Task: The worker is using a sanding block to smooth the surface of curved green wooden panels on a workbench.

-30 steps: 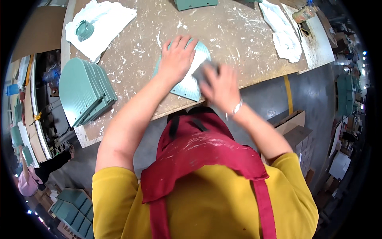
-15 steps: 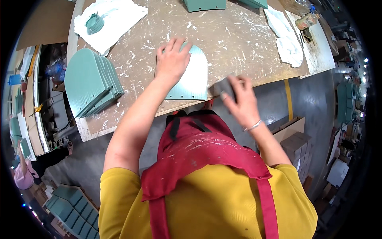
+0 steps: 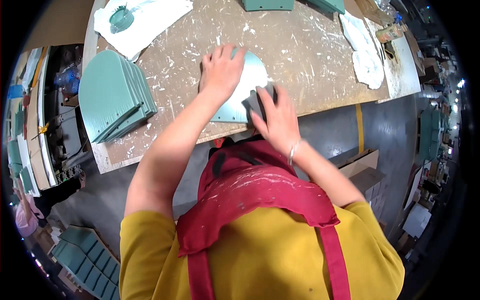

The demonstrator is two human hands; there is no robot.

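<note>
A pale green panel point(image 3: 253, 75) with a rounded top and small holes along its straight edge lies flat near the front of the worktable. My left hand point(image 3: 223, 72) rests on the panel's left side, its fingers stretched out over the upper part. In my right hand point(image 3: 280, 119) is a grey sanding block point(image 3: 257, 104), held over the panel's lower right corner and hiding that corner. The hand's motion smears the block's outline a little. Left of my left arm stands a stack of similar green panels point(image 3: 104, 92).
The paint-flecked worktable point(image 3: 175, 75) ends just in front of my apron. A white cloth point(image 3: 155, 22) bearing a round green piece point(image 3: 121, 19) lies far left; another white cloth point(image 3: 367, 70) lies at the right. Green parts point(image 3: 268, 5) sit at the far edge. Cardboard boxes point(image 3: 367, 177) stand on the floor.
My right hand has brought the block leftward from beside the table's front edge onto the panel's right side. My left hand stays on the panel. The whole view has shifted slightly.
</note>
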